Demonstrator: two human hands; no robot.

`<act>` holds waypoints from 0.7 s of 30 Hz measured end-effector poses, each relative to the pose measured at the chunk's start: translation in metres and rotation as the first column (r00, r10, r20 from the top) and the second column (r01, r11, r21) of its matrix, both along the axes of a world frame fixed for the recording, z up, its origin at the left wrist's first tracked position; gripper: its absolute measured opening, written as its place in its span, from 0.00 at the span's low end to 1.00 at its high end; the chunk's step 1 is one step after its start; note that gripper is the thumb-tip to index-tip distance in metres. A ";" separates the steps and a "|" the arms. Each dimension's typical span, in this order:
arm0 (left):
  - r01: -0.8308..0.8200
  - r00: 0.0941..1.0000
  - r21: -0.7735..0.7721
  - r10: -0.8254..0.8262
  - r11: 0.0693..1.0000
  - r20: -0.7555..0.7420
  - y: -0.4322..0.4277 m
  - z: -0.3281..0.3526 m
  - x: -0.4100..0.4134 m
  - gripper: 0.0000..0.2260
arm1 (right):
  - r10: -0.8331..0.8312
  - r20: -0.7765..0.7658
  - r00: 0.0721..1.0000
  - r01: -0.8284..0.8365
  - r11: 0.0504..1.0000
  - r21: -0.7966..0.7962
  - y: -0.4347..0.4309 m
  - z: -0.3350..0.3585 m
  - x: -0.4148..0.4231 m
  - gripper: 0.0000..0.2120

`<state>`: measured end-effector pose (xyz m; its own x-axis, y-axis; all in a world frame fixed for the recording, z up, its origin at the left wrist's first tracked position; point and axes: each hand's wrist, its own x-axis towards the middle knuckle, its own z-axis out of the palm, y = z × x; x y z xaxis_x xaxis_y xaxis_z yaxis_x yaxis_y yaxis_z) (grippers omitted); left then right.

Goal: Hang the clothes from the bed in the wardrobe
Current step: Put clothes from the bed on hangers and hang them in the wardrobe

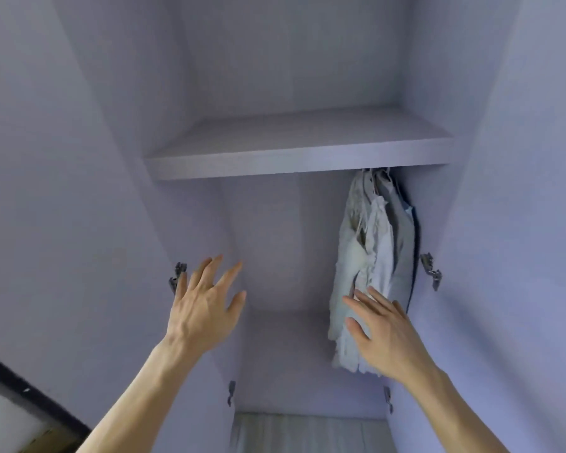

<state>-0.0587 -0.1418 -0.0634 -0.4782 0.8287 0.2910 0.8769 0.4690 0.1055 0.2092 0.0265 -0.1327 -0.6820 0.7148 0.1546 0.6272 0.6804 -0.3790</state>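
Currently looking into an open pale lilac laminate wardrobe; reference is its flat lilac horizontal shelf, which spans the full width.

- Above the shelf: one compartment with plain lilac walls.
- Below the shelf: the hanging bay. Its plain back panel shows below the shelf's middle.
- Both doors are swung out: left lilac door panel below-left of the shelf, right lilac door panel below-right.
- Four grey metal hinges sit on the side walls below the shelf ends: upper left hinge, upper right hinge, lower left hinge, lower right hinge.
- Task item: a bunch of pale cream and grey-blue hung clothes hangs straight down from just under the shelf's right end, close to the right wall. Hanger tops are mostly hidden by the shelf edge.
- Left hand: below the shelf's left half, palm away from the camera, fingers straight and spread, holding nothing. Contact with the wall is unclear.
- Right hand: below the shelf's right half, fingers straight and slightly fanned, fingertips over the lower part of the clothes. No grip; cannot tell if it presses.
- Far below-left of the shelf: a dark-edged pale object, blurred, unidentifiable.
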 end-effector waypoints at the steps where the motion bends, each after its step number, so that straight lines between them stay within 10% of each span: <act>1: 0.032 0.999 0.010 -0.032 0.999 -0.021 0.016 0.005 -0.004 0.26 | -0.029 0.006 1.000 0.029 1.000 0.008 0.005 0.001 0.004 0.23; 21: 0.093 0.984 0.269 -0.047 0.959 -0.173 0.277 0.059 -0.097 0.29 | -0.216 -0.076 0.973 0.184 0.935 -0.304 0.238 0.025 -0.073 0.30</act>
<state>-0.1553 0.1347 -0.0047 -0.3485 0.7350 0.5816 0.9225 0.3787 0.0742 0.1364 0.2642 -0.1077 -0.5112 0.8592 -0.0189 0.6839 0.3934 -0.6145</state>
